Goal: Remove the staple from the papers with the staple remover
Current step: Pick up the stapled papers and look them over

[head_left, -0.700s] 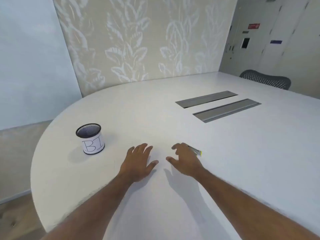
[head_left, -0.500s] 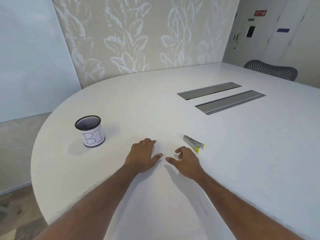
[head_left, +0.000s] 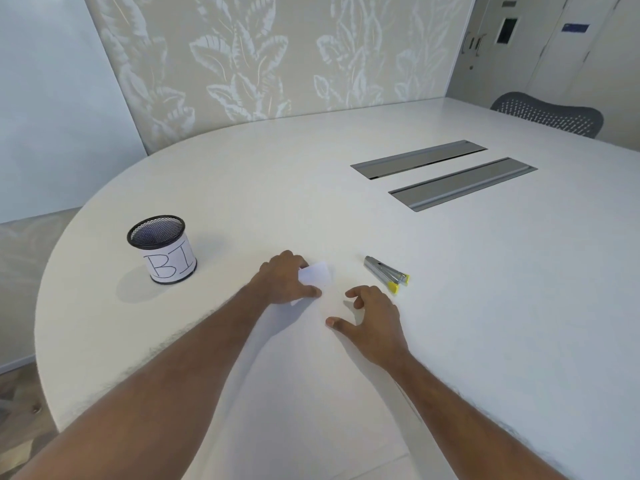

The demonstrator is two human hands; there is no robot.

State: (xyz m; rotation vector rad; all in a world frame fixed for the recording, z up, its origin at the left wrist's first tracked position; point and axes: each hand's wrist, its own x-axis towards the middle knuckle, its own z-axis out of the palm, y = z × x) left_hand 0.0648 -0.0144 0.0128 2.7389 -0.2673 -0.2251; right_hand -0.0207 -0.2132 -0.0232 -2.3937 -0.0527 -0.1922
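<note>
White papers [head_left: 317, 274] lie on the white table, hard to tell from its surface; their top corner is curled up. My left hand [head_left: 285, 280] pinches that lifted corner between thumb and fingers. The staple remover [head_left: 386, 274], silver metal with yellow tips, lies flat on the table just right of the papers. My right hand [head_left: 372, 322] rests near it, below and slightly left, fingers apart and holding nothing. I cannot see the staple.
A black mesh cup [head_left: 162, 249] with a paper label reading "BI" stands to the left. Two grey cable hatches [head_left: 445, 176] are set into the table [head_left: 485, 289] at the back right. A grey mesh chair [head_left: 550, 114] sits beyond the far edge.
My left hand went from lying flat to lifting a corner of the papers. My right hand pulled back off the staple remover, which now lies uncovered.
</note>
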